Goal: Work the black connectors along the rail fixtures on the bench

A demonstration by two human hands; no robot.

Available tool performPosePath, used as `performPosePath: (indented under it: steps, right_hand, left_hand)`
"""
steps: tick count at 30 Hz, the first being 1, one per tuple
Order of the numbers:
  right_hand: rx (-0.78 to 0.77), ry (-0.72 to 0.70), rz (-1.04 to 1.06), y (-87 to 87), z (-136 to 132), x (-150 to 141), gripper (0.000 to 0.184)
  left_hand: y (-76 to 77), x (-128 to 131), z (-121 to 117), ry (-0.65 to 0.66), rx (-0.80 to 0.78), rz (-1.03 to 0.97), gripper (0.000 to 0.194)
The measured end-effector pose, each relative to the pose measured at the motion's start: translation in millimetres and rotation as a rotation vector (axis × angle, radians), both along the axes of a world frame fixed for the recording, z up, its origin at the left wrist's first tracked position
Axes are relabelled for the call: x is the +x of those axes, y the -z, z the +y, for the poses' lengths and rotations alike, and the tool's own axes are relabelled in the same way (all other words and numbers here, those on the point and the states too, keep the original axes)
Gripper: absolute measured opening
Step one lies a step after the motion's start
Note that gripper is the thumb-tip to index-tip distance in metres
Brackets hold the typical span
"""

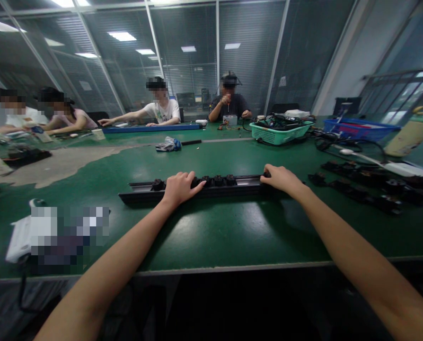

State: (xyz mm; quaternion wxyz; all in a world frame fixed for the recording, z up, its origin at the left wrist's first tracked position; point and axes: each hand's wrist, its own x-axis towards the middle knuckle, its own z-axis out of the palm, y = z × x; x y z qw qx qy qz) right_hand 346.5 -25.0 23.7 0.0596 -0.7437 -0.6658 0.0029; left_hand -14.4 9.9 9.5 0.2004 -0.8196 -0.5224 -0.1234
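Left hand (179,188) lies over the black rail (225,192) on the green bench (218,241), its grip unclear; right hand (280,179) clamps the rail's right end. Beyond the rail, rightward, a green basket (277,135) holds black cables (280,121). Round black pieces (217,180) sit along the rail.

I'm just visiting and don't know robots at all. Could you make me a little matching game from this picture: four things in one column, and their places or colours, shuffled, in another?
Things:
1. Left hand
2. Right hand
3. Rail
4. Basket heaped with cables

Places or colours:
A. Mint green
B. Near the rail's right end
C. Black
D. On the rail's left half

Right pairs: 1-D, 2-B, 3-C, 4-A
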Motion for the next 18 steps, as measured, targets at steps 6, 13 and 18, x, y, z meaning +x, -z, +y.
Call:
performPosePath:
  steps: [6, 13, 18]
  right_hand:
    - [-0.007, 0.036, 0.000, 3.4, 4, 15, 0.037]
    - [-0.031, 0.079, 0.006, 3.0, 4, 16, 0.039]
    - [-0.035, 0.100, 0.013, 2.0, 3, 16, 0.038]
  left_hand:
    - [0.5, 0, 0, 0.001, 0.013, 0.006, 0.069]
    - [0.3, -1, 0, 0.004, 0.007, -0.003, 0.069]
    - [-0.1, 0, 0, 0.003, 0.005, -0.002, 0.069]
